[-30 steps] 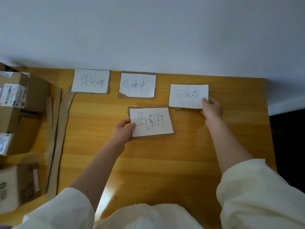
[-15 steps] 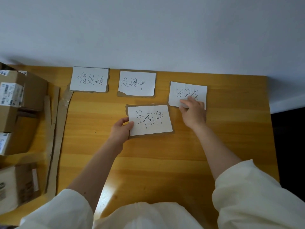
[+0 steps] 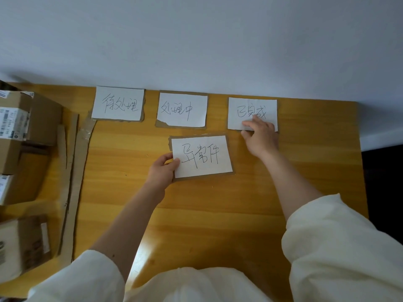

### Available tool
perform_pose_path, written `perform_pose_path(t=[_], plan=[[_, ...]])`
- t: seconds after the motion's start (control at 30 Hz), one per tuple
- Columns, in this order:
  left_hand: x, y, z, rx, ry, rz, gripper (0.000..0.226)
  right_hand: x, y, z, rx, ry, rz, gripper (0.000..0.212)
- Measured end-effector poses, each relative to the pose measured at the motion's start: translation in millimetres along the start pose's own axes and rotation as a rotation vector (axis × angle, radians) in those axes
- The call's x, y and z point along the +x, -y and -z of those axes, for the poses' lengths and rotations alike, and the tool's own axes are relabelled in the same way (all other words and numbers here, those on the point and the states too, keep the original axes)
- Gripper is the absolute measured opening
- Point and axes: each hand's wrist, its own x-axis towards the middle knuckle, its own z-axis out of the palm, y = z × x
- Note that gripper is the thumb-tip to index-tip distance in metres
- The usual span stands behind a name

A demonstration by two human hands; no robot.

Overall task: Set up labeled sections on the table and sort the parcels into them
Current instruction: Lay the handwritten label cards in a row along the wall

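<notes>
Four handwritten white label cards on cardboard backing lie on the wooden table [image 3: 239,214]. Three form a row along the wall: a far-left card [image 3: 118,103], a middle card [image 3: 182,109] and a right card [image 3: 248,110]. A fourth card [image 3: 201,156] lies in front of the middle one. My left hand [image 3: 162,171] pinches the fourth card's left edge. My right hand [image 3: 260,136] rests with fingers flat on the lower edge of the right card. Cardboard parcels [image 3: 19,127] with shipping labels are stacked at the far left.
Long torn cardboard strips [image 3: 73,182] lie between the parcels and the cards. Another parcel [image 3: 24,245] sits at the near left. The white wall runs along the table's far edge. The table's right edge drops to a dark floor.
My right hand slid from the right card's corner to its lower edge and pushed the card up toward the wall, into line with the others. My left hand kept hold of the fourth card.
</notes>
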Motion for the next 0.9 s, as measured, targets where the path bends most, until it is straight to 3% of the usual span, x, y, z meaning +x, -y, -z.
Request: perform_pose_path(t=[0.5,0.6,0.67,0.9], plan=[[0.8,-2.1,-6.3,-0.004,0.016,-0.002,0.027,13.0,-2.6,5.7,0.002,-0.002,0.021,0.037],[-0.1,-3.7,-9.4,-0.007,0.030,-0.016,0.025,6.4,-5.7,1.9,0.203,-0.202,0.130,0.033],[-0.8,-5.7,-12.6,-0.011,0.038,-0.030,0.024,-4.8,-3.7,5.3,0.396,-0.318,0.108,0.029],[-6.7,-17.3,-40.5,-0.018,0.091,-0.075,0.023,-66.8,-10.2,9.1,0.998,0.056,-0.232,0.043]])
